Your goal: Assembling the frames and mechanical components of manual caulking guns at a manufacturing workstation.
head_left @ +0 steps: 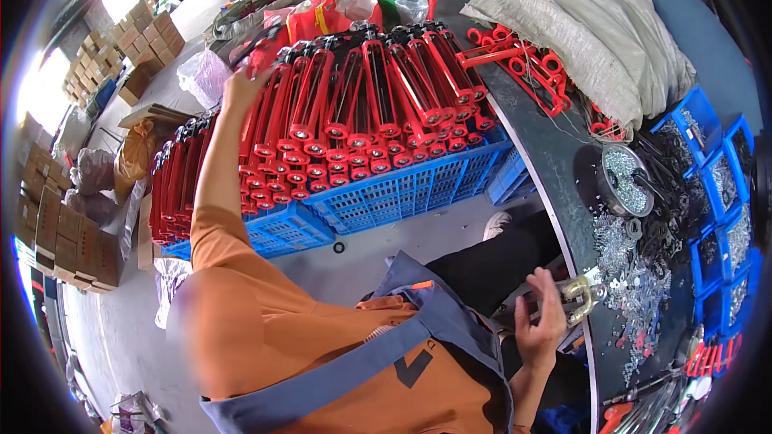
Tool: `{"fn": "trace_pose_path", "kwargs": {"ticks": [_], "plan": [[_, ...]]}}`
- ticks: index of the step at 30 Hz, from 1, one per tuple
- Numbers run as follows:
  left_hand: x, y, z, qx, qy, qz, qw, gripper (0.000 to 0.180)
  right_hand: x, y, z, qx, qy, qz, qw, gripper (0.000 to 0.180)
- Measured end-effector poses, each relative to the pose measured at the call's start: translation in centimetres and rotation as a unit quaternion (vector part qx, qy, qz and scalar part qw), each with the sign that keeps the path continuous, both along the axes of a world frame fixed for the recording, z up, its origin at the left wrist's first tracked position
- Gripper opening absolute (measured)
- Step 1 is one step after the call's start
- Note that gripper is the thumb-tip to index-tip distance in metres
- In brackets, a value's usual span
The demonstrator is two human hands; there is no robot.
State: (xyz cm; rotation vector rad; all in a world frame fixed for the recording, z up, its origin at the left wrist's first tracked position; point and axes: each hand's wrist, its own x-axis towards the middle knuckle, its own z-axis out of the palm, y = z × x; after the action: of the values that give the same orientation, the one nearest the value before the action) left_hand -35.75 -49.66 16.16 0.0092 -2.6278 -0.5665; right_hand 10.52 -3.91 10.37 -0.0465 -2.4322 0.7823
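Observation:
My left arm stretches out to the far left, over a big stack of red caulking guns [346,100] with long open frames and round ends. At the stack's top left edge, my left hand [244,84] is closed around a red and black caulking gun [262,51], which is partly blurred. Near the bench's front edge is my right hand [542,326], its fingers stretched upward and apart, holding nothing that I can see. Just beside its fingers is a yellowish metal fixture [582,297]; whether they touch it I cannot tell.
Blue plastic crates [402,193] support the stack. On the dark bench [563,169] are a metal bowl [627,181] of small parts, loose hardware [631,273], red parts [531,72] and a pale sack [587,32]. Blue bins [724,217] line the right side; cartons [72,245] stand left.

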Motion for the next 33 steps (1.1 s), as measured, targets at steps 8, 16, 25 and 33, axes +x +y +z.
{"fn": "trace_pose_path", "kwargs": {"ticks": [8, 16, 25, 33], "plan": [[-10.8, -3.5, -12.5, -0.084, -0.134, 0.035, 0.987, 0.091, 0.2, -0.7, -2.3, -0.011, -0.043, -0.040, 0.998, 0.044], [-9.2, -1.7, -10.4, -0.309, -0.106, 0.082, 0.941, 0.049, 3.1, 0.9, -3.6, -0.020, 0.016, -0.134, 0.991, 0.030], [8.2, 29.9, -5.9, -0.039, 0.139, -0.502, 0.853, 0.035, 9.1, 1.2, -4.5, -0.047, 0.057, -0.266, 0.961, 0.022], [23.0, 47.1, -5.7, 0.012, 0.005, -0.798, 0.603, 0.041, 14.1, 0.6, -10.2, -0.127, 0.017, -0.389, 0.912, 0.018]]}}
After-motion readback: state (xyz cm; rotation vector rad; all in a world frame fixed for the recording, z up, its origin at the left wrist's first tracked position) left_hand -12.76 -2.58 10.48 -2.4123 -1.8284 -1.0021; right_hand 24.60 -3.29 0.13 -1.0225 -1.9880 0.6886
